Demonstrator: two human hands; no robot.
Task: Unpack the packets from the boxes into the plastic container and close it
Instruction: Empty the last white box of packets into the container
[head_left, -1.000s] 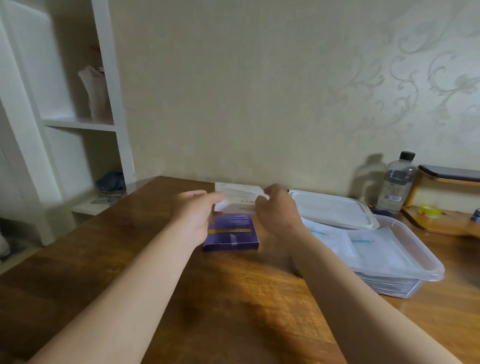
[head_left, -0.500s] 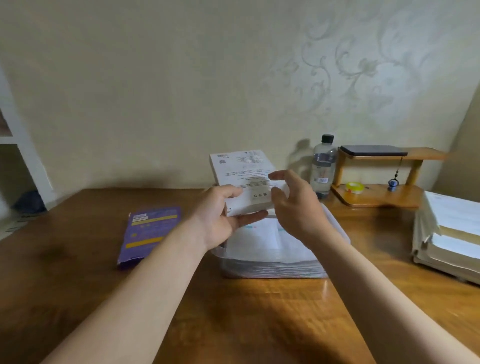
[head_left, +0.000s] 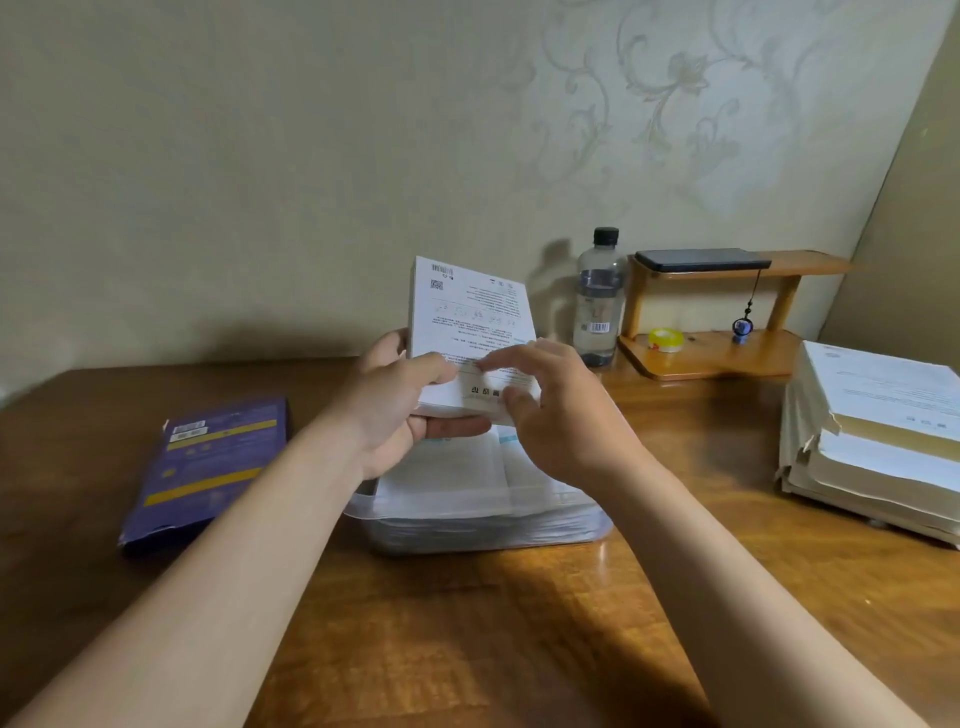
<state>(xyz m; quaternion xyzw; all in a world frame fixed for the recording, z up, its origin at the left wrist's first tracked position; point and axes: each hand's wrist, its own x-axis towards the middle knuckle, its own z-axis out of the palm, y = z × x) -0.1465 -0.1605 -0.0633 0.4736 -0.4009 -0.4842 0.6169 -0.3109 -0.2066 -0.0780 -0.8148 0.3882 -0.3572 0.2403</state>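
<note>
The wooden table carried the clear plastic container, and every place here is told from that container. It stood without a lid, and flat white packets already lay inside it, nearly up to the rim. To the left of the container, apart from it, a purple box lay flat on the table. Directly above the container both hands held a white box in the air, and it touched neither the container nor the packets. The long axis of this box ran away from the person. Its far end was tilted up toward the wall behind the container, and its near, short end pointed down and toward the person, over the container's far half. The left hand gripped the near left corner of the box, with the thumb on the printed face and the fingers curled under it. The right hand was at the near short end. Its forefinger lay on the printed face and its thumb on the end panel, so it seemed to pinch the end flap, though this part was a little blurred. The right hand was therefore nearer to the flap, and I judge the opening would fall to it. As this end hung low above the container, the packets should slide down into it.
</note>
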